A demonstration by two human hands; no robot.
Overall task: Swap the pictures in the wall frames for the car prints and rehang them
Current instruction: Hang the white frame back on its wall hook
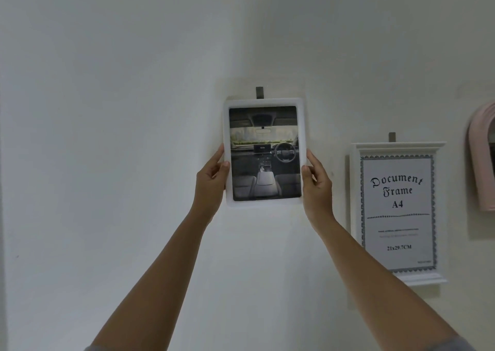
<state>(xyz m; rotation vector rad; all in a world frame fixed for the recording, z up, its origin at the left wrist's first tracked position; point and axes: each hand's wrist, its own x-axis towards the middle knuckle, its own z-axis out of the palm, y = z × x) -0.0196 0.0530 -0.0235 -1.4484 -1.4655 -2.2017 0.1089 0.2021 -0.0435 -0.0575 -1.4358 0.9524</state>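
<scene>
Wall [107, 109]: plain and pale, filling the view
Left forearm: bare, reaching up from the near left, with a strip of grey sleeve [92, 348] at the bottom edge
Left hand [211, 179]: grips the left edge of the white picture frame about halfway down, thumb over the front rim, fingers curled round behind
White picture frame [265, 102]: upright in portrait, rounded corners, held flat to the wall between the two hands, near the middle of the view
Car print [265, 152]: inside that frame, a dark car interior with the steering wheel on the right, a screen in the middle and the windscreen above
Metal hook [259, 92]: small dark strip on the wall just above the frame; its lower end meets the top rim, and whether the frame hangs on it cannot be told
Right hand [317, 187]: grips the right edge a little lower down, thumb on the front rim, fingers behind
Document frame [396, 147]: white, moulded, upright on the wall to the right of the held frame and lower, apart from it; the right forearm crosses its lower left edge
Insert sheet [399, 211]: inside it, reading "Document Frame A4" and "21x29.7CM" within a patterned border
Second hook [392, 137]: just above that frame's top edge
Pink arched frame [479, 163]: far right, cut off by the view's edge
</scene>
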